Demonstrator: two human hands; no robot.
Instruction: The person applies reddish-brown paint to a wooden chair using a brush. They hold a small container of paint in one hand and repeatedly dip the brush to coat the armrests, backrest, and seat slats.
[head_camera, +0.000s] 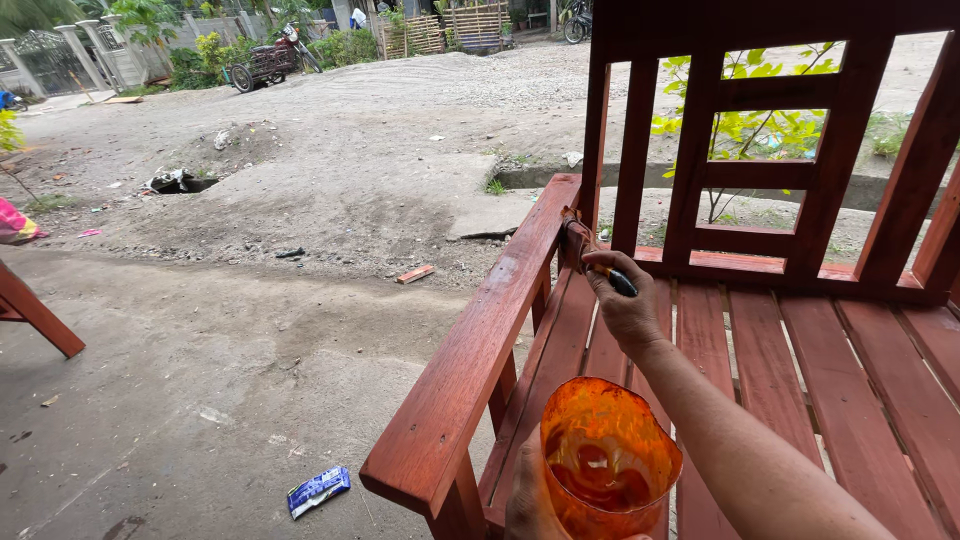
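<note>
Gripping a paintbrush (590, 250) pressed against the back corner of a red-brown wooden bench (770, 350), the right hand (625, 305) is closed, while an orange cut-off container (605, 455) is clasped below by the left hand (530, 500).

Armrest (480, 340) and backrest slats (700, 160) hem the corner; seat (800, 360) open rightward.

hands (625, 315): 2, bare | forearm: bare, no sleeve | no gloves

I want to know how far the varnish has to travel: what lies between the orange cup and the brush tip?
In the head view, only the bench's red slatted seat lies between the orange cup and the brush, crossed by the right hand and forearm.
</note>
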